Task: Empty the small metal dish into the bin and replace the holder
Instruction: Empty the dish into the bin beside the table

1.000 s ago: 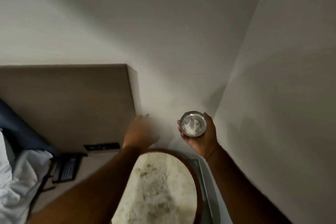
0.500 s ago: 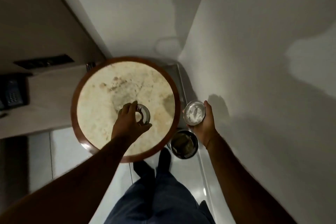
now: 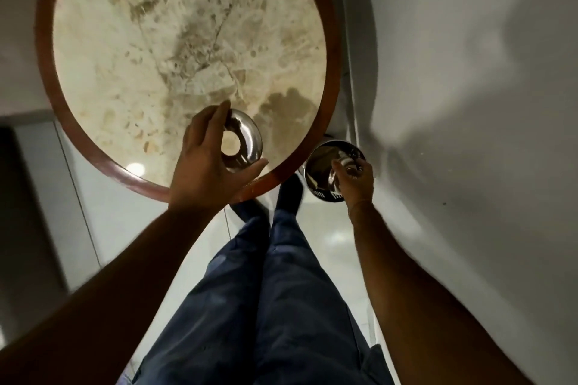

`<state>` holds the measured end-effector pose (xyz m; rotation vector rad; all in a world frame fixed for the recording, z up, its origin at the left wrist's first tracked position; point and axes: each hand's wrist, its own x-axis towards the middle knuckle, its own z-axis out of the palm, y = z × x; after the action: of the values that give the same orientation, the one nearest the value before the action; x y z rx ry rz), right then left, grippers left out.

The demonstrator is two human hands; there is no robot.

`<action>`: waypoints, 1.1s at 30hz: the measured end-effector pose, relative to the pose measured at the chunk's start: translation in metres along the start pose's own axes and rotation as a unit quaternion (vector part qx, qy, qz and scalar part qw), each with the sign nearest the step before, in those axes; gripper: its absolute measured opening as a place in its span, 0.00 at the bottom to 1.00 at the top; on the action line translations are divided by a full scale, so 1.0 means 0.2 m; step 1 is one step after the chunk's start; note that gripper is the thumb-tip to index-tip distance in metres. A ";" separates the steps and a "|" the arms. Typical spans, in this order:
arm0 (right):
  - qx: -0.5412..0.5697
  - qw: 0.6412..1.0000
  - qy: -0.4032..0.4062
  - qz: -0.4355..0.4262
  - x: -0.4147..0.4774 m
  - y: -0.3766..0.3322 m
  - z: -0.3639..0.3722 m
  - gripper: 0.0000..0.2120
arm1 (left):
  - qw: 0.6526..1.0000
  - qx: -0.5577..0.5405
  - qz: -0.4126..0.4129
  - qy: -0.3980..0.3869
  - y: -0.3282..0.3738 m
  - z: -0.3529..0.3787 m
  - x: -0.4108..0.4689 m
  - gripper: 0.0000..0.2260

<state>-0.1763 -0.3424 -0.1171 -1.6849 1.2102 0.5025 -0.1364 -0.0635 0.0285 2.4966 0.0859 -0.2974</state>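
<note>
since half a second ago the view has dropped closer over the table (image 3: 43,50) and the right hand (image 3: 355,180) has gone from holding the dish (image 3: 339,170) level beside the table edge to tipping it over the bin (image 3: 316,162). table fills the upper left, round, pale stone top in a dark wood rim. below it the person's legs in dark trousers, pale floor, wall on the right. bin is a small metal can on the floor, just beside the table's right edge and partly under it. holder (image 3: 242,145) is a shiny metal ring with a centre hole, sitting on the table near the front edge; left hand (image 3: 203,162) cups it, thumb and fingers closed round its rim, looks like a hold rather than a hover. right hand is clamped on the dish, directly above the bin mouth. key relation: dish lies right of and below the holder, so it has to come up and left over the rim to reseat; left hand is already on the holder, right is nearer the bin. hard to read: dish is blurred and mostly behind the fingers, can't tell its tilt or whether the white contents are out yet. bin's near wall is cut by the wrist.
</note>
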 end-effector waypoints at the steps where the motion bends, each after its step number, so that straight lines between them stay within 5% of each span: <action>1: -0.008 1.000 0.004 -0.007 0.03 0.03 0.02 0.30 | 1.000 0.001 -0.003 0.005 -0.02 0.01 0.00 0.48; 8: -0.106 0.991 0.065 -0.046 0.16 0.16 0.07 0.35 | 0.999 -0.006 -0.026 0.026 -0.14 0.05 0.03 0.48; 17: -0.233 0.964 0.033 -0.125 0.24 0.15 0.11 0.39 | 0.998 -0.008 -0.039 0.058 -0.19 0.06 0.09 0.49; 33: -0.302 0.925 0.077 -0.219 0.21 0.17 0.13 0.40 | 0.996 -0.010 -0.048 0.075 -0.23 0.11 0.08 0.49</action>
<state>-0.1846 -0.3421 -0.1760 -2.4836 0.7729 0.4947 -0.1306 -0.0385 -0.0187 2.4963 0.2694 -0.1465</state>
